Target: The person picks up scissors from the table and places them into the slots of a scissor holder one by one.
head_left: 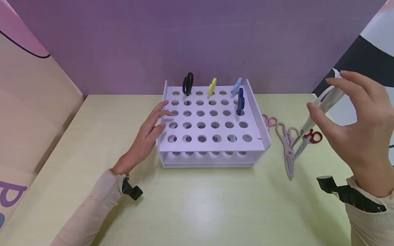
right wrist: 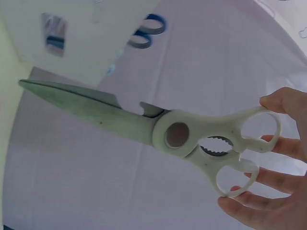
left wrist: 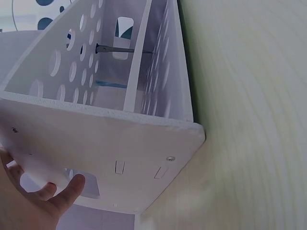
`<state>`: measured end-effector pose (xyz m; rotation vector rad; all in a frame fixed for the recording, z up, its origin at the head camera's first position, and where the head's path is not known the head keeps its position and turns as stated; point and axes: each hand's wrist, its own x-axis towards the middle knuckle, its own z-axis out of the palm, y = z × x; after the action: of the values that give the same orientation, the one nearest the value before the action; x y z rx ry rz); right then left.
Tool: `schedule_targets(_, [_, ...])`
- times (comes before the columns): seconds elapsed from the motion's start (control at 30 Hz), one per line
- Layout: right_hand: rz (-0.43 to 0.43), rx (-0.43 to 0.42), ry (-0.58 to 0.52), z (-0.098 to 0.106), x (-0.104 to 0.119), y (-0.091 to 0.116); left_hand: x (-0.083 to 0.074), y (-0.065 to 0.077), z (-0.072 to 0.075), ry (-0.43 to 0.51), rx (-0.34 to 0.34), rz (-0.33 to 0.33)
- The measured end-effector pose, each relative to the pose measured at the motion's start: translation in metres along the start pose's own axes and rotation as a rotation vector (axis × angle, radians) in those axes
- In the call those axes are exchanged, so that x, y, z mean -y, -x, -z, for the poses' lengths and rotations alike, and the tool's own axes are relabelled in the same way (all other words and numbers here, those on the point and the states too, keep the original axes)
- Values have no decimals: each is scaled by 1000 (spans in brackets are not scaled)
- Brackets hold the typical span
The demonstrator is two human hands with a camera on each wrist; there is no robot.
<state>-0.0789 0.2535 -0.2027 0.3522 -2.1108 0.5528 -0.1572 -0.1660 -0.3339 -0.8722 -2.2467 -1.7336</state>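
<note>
White kitchen scissors (right wrist: 192, 134) with a toothed opening between the handles are held by my right hand (head_left: 366, 119), raised at the right. Its fingers and thumb pinch the finger loops, and the blades point down and left. My left hand (head_left: 143, 136) rests on the left side of a white rack (head_left: 209, 145) with rows of round holes. Some fingers lie over the side panel's top edge; others touch its outer face near a slot in the left wrist view. Black scissors (head_left: 186, 85), yellow scissors (head_left: 212, 87), light blue scissors (head_left: 236, 86) and dark blue scissors (head_left: 240, 102) stand in the rack.
Right of the rack, pale pink scissors (head_left: 288, 153) lie on the table (head_left: 200, 205), with red-handled scissors (head_left: 311, 138) beside them. Small pink-handled scissors (head_left: 271, 121) lie partly behind the rack's right panel. A purple wall (head_left: 200, 41) rises behind the table.
</note>
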Motion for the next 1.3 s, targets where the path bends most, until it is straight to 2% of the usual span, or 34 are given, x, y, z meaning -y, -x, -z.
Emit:
schedule_targets(0.13, [-17, -50, -57, 3, 13, -1, 0, -1, -1, -12, -2, 0])
schedule_targets(0.27, [21, -149, -129, -3, 17, -1, 0, -1, 0, -19, -6, 0])
schedule_targets(0.47, [76, -224, -123, -4, 20, 2, 0, -1, 1, -20, -11, 2])
schedule_targets(0.67, [119, -390, -194, -22, 29, -3, 0, 0, 2, -37, -16, 4])
schedule_targets(0.87, [148, -478, -231, -35, 27, -10, 1, 0, 1, -56, -15, -4])
schedule_targets(1.0, [181, -452, -267, -41, 35, -18, 0, -1, 0, -62, -13, -7])
schedule_targets(1.23, [295, -267, -393, -56, 62, -33, -1, -1, 0, -60, -13, 1])
schedule_targets(1.3, [328, -200, -397, -60, 66, -37, -1, -1, -1, -56, -13, 3])
